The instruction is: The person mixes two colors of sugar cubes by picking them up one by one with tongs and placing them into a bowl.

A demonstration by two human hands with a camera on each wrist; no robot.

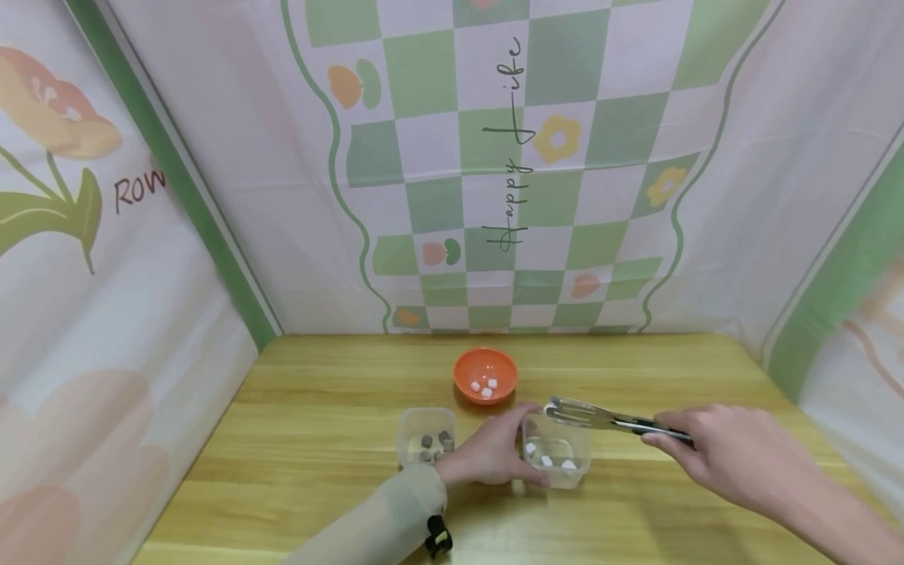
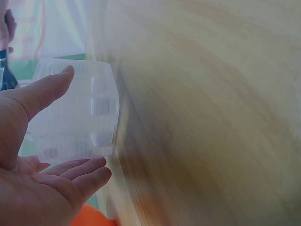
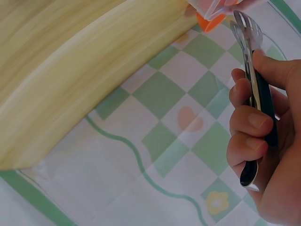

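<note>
A pair of metal tongs point(image 1: 600, 417) with dark grips is held in the right hand point(image 1: 734, 447), whose fingers are curled round the handles. The tips are poised above the far rim of a clear plastic container point(image 1: 581, 446), and what seems to be a small white cube is pinched there, though it is too small to be certain. That container is held on the counter point(image 1: 297, 471) by the left hand point(image 1: 490, 451), its thumb set against the near side and its other fingers stretched along the far side. White cubes point(image 1: 547, 461) are seen inside. Farther back, an orange bowl point(image 1: 483, 362) is placed with three white cubes in it. Dark cubes point(image 1: 427, 441) are contained in a second clear container point(image 1: 406, 435), partly hidden by the left forearm, which is covered by a pale sleeve point(image 1: 388, 510).
</note>
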